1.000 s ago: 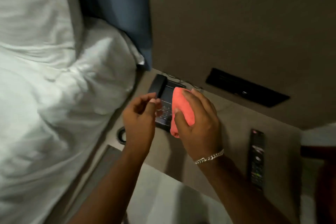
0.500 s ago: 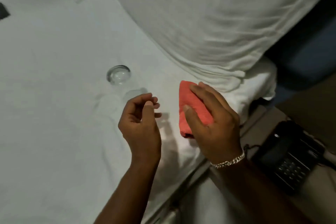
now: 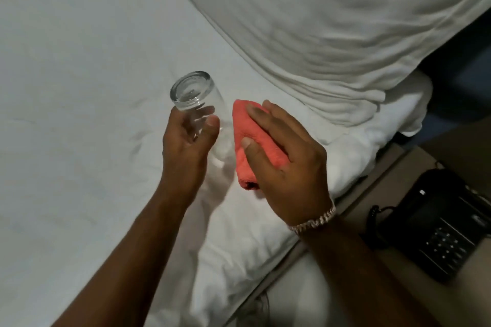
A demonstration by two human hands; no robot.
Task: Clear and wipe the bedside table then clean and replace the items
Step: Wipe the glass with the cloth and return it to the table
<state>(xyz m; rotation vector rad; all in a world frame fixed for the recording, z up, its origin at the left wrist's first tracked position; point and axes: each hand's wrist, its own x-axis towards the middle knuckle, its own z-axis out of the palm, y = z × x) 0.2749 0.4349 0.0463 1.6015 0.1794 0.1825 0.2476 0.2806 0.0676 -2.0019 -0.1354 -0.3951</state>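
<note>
Left hand (image 3: 187, 141) grips glass (image 3: 198, 103) — right hand (image 3: 287, 164) clutches cloth (image 3: 252, 141).

White bed sheet (image 3: 66, 87) fills the nine o'clock side. Big white pillow (image 3: 332, 21) at one o'clock. Dark blue curtain (image 3: 459, 82) at the three o'clock edge.

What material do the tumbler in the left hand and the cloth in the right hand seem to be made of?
The tumbler looks like clear, smooth glass: the left hand shows through its wall, and the thick base glints. The cloth seems a soft, matte coral textile, perhaps microfibre: it is folded under the right hand and shows a fine ribbed texture.
</note>
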